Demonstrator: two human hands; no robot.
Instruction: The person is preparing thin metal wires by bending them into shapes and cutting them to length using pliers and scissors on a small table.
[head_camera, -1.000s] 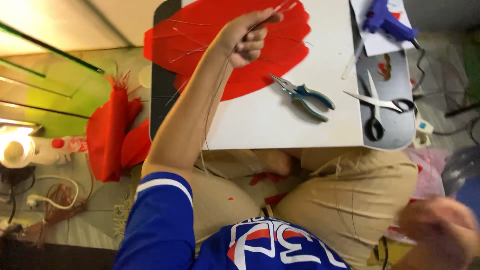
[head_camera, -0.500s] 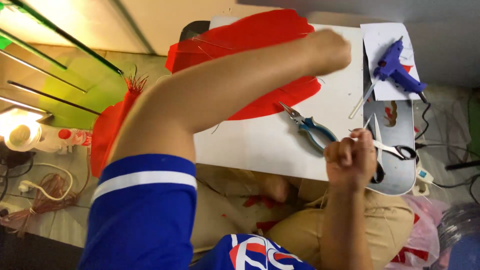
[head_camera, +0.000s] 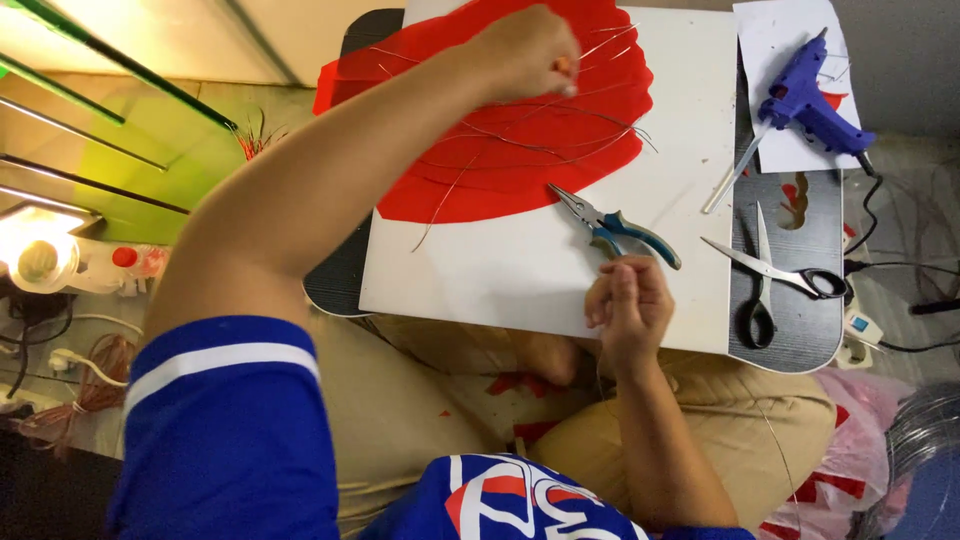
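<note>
My left hand (head_camera: 522, 50) reaches across a red sheet (head_camera: 500, 180) that lies on a white board (head_camera: 520, 275). Its fingers are closed, pinching thin metal wires (head_camera: 560, 135) that fan out over the sheet. My right hand (head_camera: 628, 305) is closed at the board's near edge, just below blue-handled pliers (head_camera: 617, 226). A thin wire runs down from this hand toward my lap. I sit cross-legged with the board resting over my knees.
Scissors (head_camera: 768, 272) lie on a dark board (head_camera: 800, 330) at the right. A blue glue gun (head_camera: 806, 98) rests on white paper, a glue stick (head_camera: 733, 172) beside it. Cables, a power strip (head_camera: 862, 328) and a pink bag (head_camera: 850, 450) lie right; a lit lamp (head_camera: 40, 258) left.
My right hand came up from the lower right to the board's near edge by the pliers. My left hand shifted right and then back over the red sheet, still closed on the wires.
</note>
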